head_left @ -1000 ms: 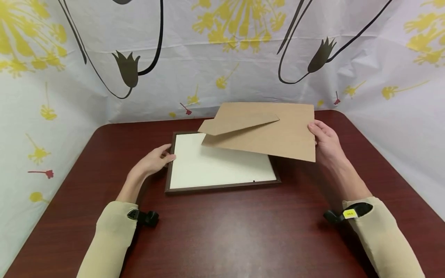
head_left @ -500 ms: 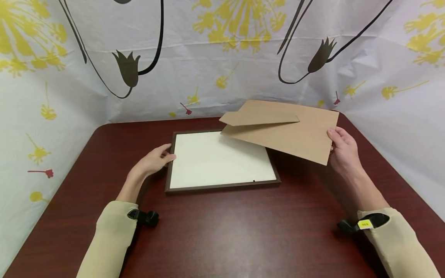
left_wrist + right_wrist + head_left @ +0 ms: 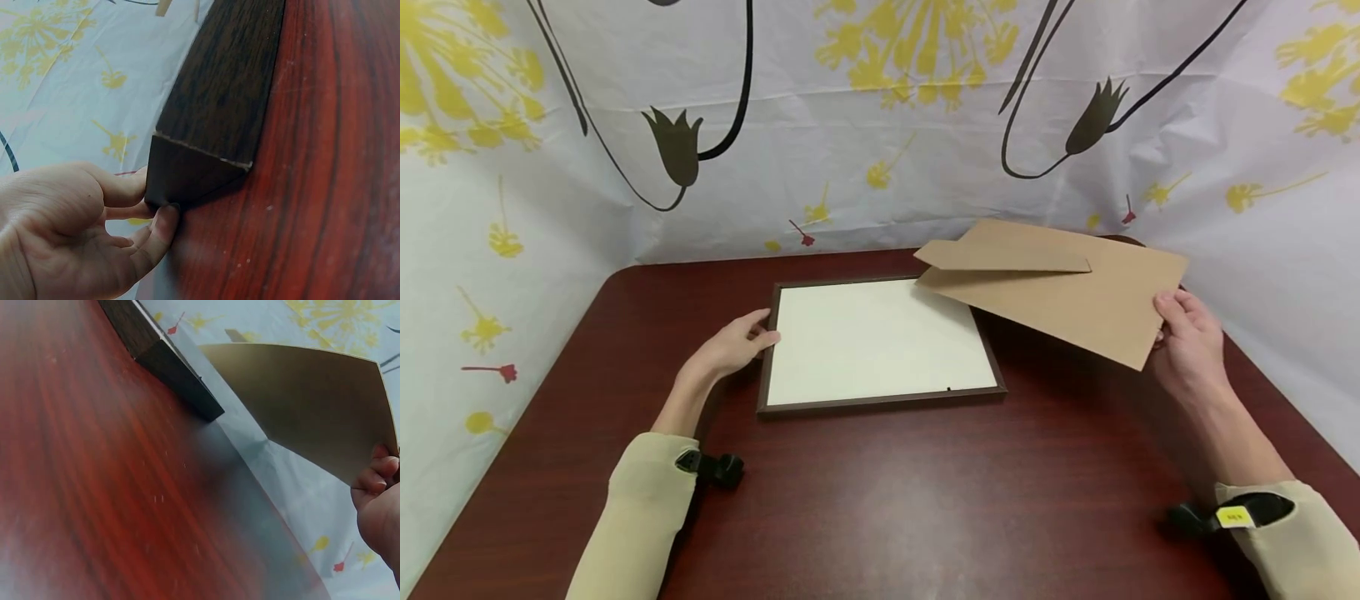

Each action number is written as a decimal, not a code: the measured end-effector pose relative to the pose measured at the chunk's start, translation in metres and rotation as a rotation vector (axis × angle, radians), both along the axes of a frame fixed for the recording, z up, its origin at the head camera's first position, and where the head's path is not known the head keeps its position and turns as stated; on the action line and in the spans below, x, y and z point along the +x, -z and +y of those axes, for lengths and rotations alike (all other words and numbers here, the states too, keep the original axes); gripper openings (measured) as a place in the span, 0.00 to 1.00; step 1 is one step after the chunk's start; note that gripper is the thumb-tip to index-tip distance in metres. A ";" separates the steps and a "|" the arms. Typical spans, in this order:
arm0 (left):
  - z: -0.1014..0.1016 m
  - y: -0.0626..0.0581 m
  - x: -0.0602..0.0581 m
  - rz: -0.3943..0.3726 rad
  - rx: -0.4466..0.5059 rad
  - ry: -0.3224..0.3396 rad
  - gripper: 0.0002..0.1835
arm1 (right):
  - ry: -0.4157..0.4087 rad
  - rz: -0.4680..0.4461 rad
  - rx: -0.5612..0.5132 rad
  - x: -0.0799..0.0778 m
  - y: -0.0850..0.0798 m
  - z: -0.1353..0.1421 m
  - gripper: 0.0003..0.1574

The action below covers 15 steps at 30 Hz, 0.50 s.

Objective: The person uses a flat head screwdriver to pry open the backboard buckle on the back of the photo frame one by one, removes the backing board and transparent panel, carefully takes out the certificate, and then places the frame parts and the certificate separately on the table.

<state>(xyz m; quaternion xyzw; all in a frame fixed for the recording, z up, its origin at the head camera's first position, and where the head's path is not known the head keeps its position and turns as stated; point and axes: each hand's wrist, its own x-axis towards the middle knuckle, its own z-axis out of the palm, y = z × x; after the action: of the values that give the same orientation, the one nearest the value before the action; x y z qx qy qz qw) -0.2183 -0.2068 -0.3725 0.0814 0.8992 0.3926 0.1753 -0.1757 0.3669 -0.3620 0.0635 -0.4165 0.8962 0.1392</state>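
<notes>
Progress: cardboard backing point(image 3: 1037, 304) seemingly off the frame point(image 3: 880, 402), not yet set down.
Frame: one, flat on the table point(image 3: 895, 500), one white panel point(image 3: 868, 342) showing.
Backing: one, with one flap point(image 3: 1000, 257), raised, far right.
Left hand point(image 3: 733, 346): pinching the frame's left side.
Right hand point(image 3: 1193, 346): pinching the backing's right edge.

The setting is a screened tabletop workspace, room type indeterminable — the dark red, wood-grained surface point(image 3: 880, 492) has rounded far corners, and flower-printed white sheeting point(image 3: 955, 183) borders its far, left and right edges.
</notes>
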 end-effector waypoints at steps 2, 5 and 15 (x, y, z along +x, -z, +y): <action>0.000 0.000 0.000 -0.004 0.001 0.000 0.36 | 0.017 0.013 -0.040 0.004 0.001 0.005 0.05; -0.001 -0.001 0.000 -0.014 0.003 0.002 0.36 | 0.052 0.005 -0.097 0.010 0.002 0.013 0.06; 0.000 0.000 0.000 -0.026 0.011 -0.004 0.36 | 0.102 -0.051 -0.128 0.029 0.004 0.038 0.03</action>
<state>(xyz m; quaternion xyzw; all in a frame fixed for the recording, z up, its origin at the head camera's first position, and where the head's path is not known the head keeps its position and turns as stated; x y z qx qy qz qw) -0.2181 -0.2064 -0.3726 0.0755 0.8949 0.3987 0.1857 -0.1466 0.4047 -0.3662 0.0102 -0.3645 0.9140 0.1780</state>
